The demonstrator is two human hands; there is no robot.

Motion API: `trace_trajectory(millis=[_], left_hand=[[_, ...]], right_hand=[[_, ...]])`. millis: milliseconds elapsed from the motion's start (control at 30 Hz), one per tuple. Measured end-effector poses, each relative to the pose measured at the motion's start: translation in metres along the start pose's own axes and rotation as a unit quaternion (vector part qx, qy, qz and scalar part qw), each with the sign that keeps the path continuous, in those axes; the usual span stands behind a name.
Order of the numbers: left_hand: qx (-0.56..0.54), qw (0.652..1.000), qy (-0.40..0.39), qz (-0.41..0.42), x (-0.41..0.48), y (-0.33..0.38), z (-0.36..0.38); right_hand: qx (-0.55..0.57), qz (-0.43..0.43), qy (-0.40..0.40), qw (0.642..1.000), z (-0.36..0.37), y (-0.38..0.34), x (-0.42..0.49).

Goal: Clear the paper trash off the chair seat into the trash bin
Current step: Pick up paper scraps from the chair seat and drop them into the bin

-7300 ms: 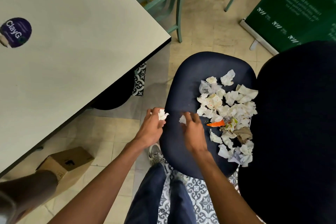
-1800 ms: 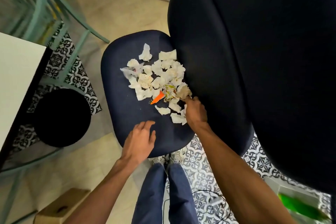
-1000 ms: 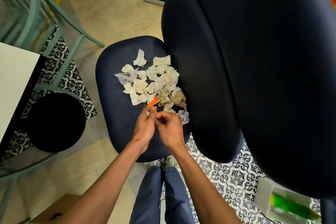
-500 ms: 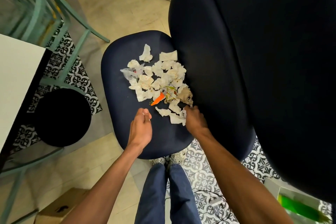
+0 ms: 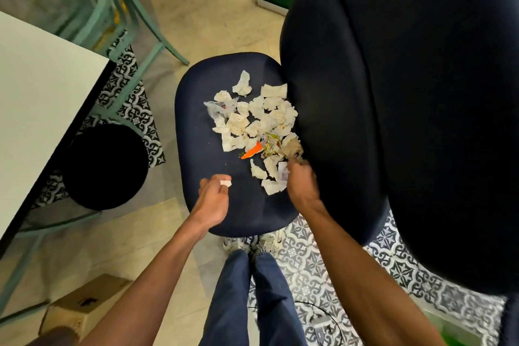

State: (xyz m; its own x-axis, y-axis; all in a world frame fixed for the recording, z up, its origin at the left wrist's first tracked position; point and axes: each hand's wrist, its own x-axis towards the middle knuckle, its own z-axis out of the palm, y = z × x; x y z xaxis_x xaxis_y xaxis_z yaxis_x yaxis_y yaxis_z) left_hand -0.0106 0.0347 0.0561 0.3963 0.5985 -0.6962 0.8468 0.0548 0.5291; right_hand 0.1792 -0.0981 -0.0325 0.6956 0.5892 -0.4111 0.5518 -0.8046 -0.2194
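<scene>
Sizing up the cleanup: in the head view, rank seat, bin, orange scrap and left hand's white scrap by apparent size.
1. seat
2. bin
3. orange scrap
4. white scrap in left hand, partly hidden, so unsure

The scene is being viewed through a single wide-angle camera worn on the head and aimed forward and steeply down, so that the chair seat and the paper trash on it are being seen from close above, near mid-frame. The left hand and right hand are being taken in from behind, forearms entering at the bottom edge, while the white surface is being cropped at the left and the dark chair back at the right.
</scene>
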Motion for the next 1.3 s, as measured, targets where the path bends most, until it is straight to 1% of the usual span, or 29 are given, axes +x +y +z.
trace_trajectory(millis=[67,200,367,433,500,533,667,833,1033,1167,1200,1300], left_hand=[[0.006,1.000,0.007,0.011,-0.006,-0.003,-0.004],[-0.015,0.998,0.065,0.024,-0.043,-0.004,-0.022],[-0.032,0.987,0.147,0.064,-0.094,-0.019,-0.045],[-0.065,0.977,0.188,0.078,-0.124,-0.038,-0.067],[-0.095,0.971,0.201,0.088,-0.133,-0.044,-0.070],[-0.114,0.966,0.216,0.082,-0.149,-0.051,-0.079],[-0.167,0.941,0.284,0.076,-0.215,-0.087,-0.104],[-0.228,0.905,0.353,0.062,-0.303,-0.160,-0.125],[-0.275,0.860,0.427,0.042,-0.411,-0.254,-0.126],[-0.314,0.821,0.477,-0.011,-0.477,-0.319,-0.123],[-0.315,0.816,0.484,-0.026,-0.486,-0.330,-0.122],[-0.323,0.785,0.525,-0.069,-0.525,-0.365,-0.119]], right_hand=[[0.075,0.012,0.010,0.997,-0.013,-0.008,-0.006],[0.198,0.015,0.055,0.978,-0.055,-0.029,-0.038],[0.274,-0.002,0.102,0.956,-0.087,-0.048,-0.071],[0.314,-0.033,0.112,0.942,-0.103,-0.073,-0.101],[0.349,-0.035,0.120,0.929,-0.110,-0.079,-0.112],[0.360,-0.052,0.119,0.924,-0.115,-0.091,-0.128],[0.376,-0.111,0.091,0.915,-0.124,-0.138,-0.203],[0.362,-0.192,0.054,0.911,-0.117,-0.196,-0.310],[0.367,-0.290,-0.021,0.884,-0.095,-0.257,-0.428],[0.330,-0.348,-0.073,0.874,-0.071,-0.297,-0.488],[0.320,-0.357,-0.082,0.874,-0.067,-0.302,-0.496],[0.283,-0.391,-0.117,0.868,-0.052,-0.330,-0.527]])
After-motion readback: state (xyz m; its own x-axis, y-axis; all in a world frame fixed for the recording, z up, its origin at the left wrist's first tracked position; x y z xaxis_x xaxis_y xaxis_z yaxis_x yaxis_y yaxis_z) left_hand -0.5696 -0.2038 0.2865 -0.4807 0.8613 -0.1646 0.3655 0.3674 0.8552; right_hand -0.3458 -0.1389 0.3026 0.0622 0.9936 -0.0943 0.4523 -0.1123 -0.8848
